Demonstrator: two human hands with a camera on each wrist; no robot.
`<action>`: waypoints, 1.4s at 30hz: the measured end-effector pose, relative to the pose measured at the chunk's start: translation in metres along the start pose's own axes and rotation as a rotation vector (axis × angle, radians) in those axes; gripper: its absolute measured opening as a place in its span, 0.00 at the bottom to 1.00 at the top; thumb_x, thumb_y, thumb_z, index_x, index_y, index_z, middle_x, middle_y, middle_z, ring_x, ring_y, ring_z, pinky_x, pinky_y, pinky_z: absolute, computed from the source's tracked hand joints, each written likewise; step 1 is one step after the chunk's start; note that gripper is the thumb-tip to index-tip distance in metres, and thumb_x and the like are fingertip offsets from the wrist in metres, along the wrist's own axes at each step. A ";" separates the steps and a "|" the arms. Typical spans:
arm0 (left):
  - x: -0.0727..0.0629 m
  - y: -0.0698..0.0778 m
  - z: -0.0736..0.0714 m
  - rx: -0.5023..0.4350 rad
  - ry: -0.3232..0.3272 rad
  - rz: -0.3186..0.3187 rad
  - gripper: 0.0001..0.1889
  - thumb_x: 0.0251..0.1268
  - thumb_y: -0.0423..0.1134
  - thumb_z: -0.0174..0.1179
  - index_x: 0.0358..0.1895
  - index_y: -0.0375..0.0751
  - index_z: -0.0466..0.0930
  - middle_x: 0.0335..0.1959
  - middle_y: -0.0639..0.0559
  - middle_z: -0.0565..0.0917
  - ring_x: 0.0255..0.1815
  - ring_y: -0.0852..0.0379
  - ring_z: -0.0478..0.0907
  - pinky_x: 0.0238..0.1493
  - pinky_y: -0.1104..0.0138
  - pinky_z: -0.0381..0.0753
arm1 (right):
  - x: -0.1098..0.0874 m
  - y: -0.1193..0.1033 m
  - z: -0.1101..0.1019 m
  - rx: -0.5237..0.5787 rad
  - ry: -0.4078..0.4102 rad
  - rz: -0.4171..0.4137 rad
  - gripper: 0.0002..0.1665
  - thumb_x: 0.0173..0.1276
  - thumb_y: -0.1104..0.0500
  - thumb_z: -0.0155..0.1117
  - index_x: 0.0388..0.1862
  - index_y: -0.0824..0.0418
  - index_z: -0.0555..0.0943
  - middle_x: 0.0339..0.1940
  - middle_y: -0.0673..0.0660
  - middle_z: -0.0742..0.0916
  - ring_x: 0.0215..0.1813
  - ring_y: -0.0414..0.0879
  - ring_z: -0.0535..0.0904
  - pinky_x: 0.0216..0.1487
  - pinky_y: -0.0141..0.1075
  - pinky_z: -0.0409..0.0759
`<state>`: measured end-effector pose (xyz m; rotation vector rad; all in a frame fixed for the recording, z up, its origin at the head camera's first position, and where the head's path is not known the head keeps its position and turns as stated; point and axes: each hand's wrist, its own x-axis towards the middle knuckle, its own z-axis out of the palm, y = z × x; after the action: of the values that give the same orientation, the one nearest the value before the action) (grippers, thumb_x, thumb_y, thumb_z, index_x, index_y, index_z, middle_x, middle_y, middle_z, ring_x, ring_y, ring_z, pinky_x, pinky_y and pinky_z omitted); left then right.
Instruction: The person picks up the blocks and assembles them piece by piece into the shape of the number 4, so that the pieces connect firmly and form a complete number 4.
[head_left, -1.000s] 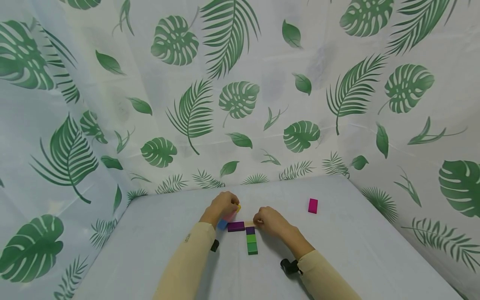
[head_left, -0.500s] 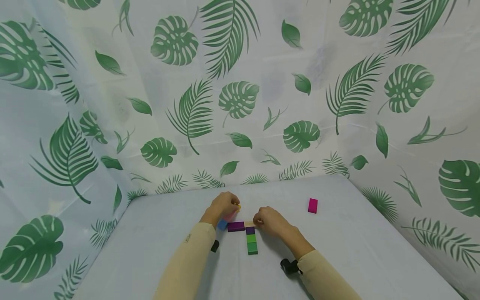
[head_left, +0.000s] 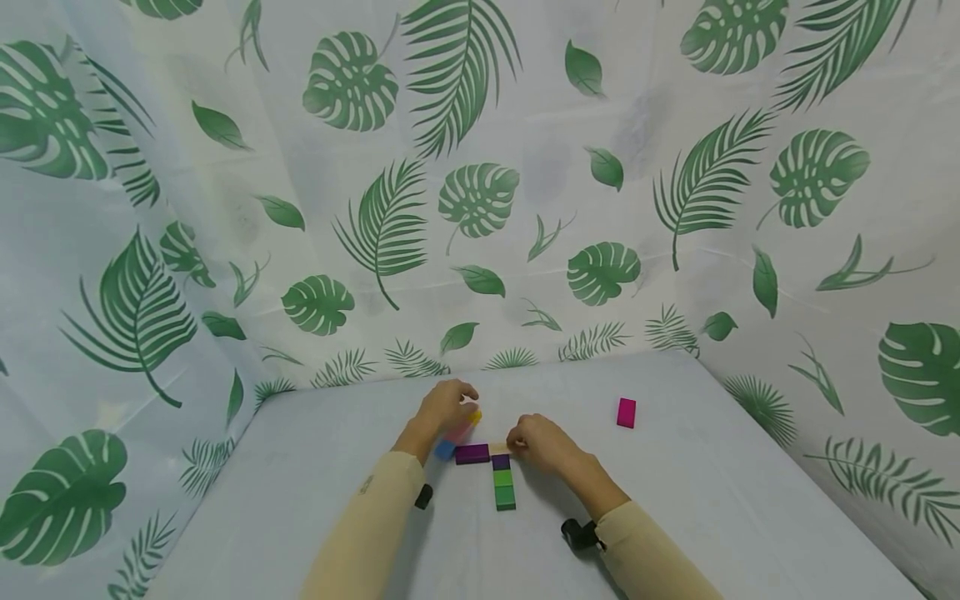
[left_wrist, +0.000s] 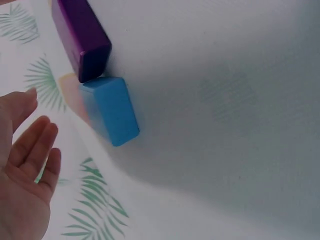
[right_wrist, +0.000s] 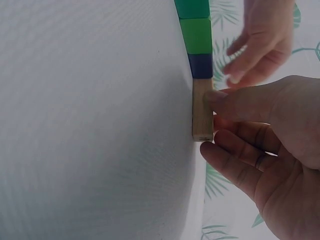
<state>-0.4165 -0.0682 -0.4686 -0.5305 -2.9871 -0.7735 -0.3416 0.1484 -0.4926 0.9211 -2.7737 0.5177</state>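
My left hand [head_left: 441, 407] hovers beside a yellow block [head_left: 476, 417], fingers parted and holding nothing; the left wrist view shows it apart from the light blue block [left_wrist: 117, 110]. Yellow, pink [head_left: 460, 432] and blue blocks form a slanting line, which meets the left end of a purple block [head_left: 472, 454]. To the right of the purple block lies a plain wooden block [right_wrist: 202, 110]. My right hand [head_left: 546, 442] pinches that wooden block near its end between thumb and fingers. Below it, a dark violet block [head_left: 500, 462], a light green block [head_left: 502, 477] and a darker green block [head_left: 506, 498] run toward me.
A magenta block [head_left: 626, 412] lies by itself at the right on the white-covered table [head_left: 675, 500]. Behind and beside the table hangs a leaf-patterned curtain [head_left: 525, 208]. Small black wrist cameras [head_left: 577, 533] sit under both forearms.
My left hand has let go of the yellow block, its fingers spreading and lifting slightly up and left. The right hand stays on the wooden block.
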 end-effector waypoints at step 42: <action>-0.052 0.000 0.004 0.112 -0.181 0.265 0.05 0.67 0.41 0.72 0.43 0.50 0.94 0.38 0.61 0.90 0.37 0.63 0.75 0.51 0.64 0.77 | 0.000 -0.001 0.001 0.034 -0.014 0.048 0.06 0.68 0.69 0.69 0.38 0.63 0.91 0.32 0.52 0.86 0.38 0.46 0.80 0.46 0.45 0.81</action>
<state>-0.3668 -0.0829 -0.4770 -1.0130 -3.0029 -0.5614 -0.3411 0.1476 -0.4929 0.8697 -2.8139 0.5705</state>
